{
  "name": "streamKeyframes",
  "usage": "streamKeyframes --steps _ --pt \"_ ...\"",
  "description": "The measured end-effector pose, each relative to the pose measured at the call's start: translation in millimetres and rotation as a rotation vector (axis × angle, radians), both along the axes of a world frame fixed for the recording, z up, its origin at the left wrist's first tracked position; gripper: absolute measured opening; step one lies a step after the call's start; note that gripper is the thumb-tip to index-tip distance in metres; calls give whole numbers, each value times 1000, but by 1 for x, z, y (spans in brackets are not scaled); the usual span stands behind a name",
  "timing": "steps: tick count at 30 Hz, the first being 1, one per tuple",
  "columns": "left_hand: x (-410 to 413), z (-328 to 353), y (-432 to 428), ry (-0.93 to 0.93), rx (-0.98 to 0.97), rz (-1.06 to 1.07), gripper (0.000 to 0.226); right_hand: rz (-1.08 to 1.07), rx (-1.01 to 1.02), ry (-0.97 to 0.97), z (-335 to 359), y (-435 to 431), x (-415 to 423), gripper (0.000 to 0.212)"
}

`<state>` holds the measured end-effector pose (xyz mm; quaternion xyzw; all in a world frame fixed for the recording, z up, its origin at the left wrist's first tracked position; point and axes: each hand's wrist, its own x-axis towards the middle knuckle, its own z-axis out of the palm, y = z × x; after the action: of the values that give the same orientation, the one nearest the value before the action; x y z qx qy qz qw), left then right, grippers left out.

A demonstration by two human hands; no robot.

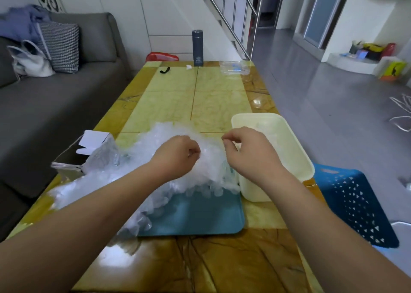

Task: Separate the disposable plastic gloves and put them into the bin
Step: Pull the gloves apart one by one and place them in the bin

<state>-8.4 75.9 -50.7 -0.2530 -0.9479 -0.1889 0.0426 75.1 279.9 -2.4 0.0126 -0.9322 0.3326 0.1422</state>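
Both forearms come in from the bottom corners of the frame and meet at centre, above the near half of the table [218, 106].

Left hand [178, 157]: back of hand up, wrist slightly bent. Fingers curled in tight with the knuckles toward the right hand, closed on a bunch of the gloves [142, 157]. Film bulges out right at its fingertips.

Right hand [251, 152]: back of hand up, thumb and forefinger pinched together at its upper-left tip, other fingers loosely curled under. The pinch sits on the top right edge of the glove heap. The film there is thin and clear, so the exact piece held is hard to make out.

The hands are near each other but apart, with glove film between them.

The gloves are a crumpled, clear-whitish, frosty-looking heap at centre and lower left. It lies partly on a teal tray [200, 217] and spills off the tray's left side onto the tabletop. Single gloves can't be told apart.

The bin [295, 146] is cream and rectangular, right of centre, just beside the tray's right edge. The right wrist is over its near-left corner. Its contents are unclear.

An open cardboard box [93, 143] is at the left, touching the heap. A dark flask [197, 48] stands at the far table edge. A blue stool [355, 206] is at the lower right.
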Motion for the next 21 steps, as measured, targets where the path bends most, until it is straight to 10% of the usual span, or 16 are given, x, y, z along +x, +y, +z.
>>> streamKeyframes --steps 4,11,21 --pt "13 41 -20 112 303 37 3 111 -142 -77 -3 -20 11 65" --pt "44 82 -46 -543 1074 246 49 280 -204 -119 -13 -30 16 135" --pt "71 53 -49 -1043 1168 212 19 71 -968 -221 -19 -48 26 20"
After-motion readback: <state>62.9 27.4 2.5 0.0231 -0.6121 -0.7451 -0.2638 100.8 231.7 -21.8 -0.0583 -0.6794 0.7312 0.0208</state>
